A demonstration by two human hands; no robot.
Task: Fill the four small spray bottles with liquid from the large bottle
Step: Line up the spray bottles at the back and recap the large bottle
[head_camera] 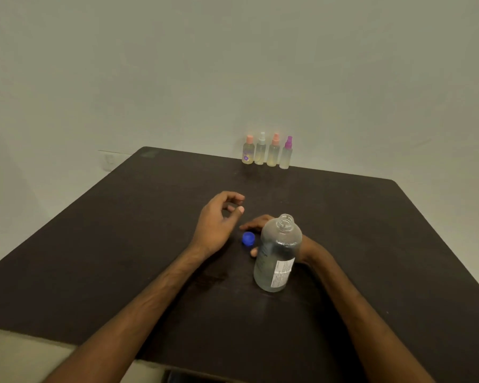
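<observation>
The large clear bottle (278, 255) stands uncapped on the dark table (122, 244), partly filled with clear liquid. Its blue cap (248, 239) lies on the table just left of it. My right hand (256, 223) reaches from behind the bottle and is mostly hidden. Its fingers and thumb spread on either side of the cap without gripping it. My left hand (219, 219) hovers left of the cap, fingers loosely curled and holding nothing. The small spray bottles stand in a row at the far edge: peach-capped (248, 152), white-capped (260, 150), a second peach-capped (273, 152) and purple-capped (286, 154).
A plain wall rises directly behind the row of spray bottles. The table's near edge runs under my forearms, with a pale surface below at the left. A faint damp-looking patch (210, 277) marks the tabletop near my left forearm.
</observation>
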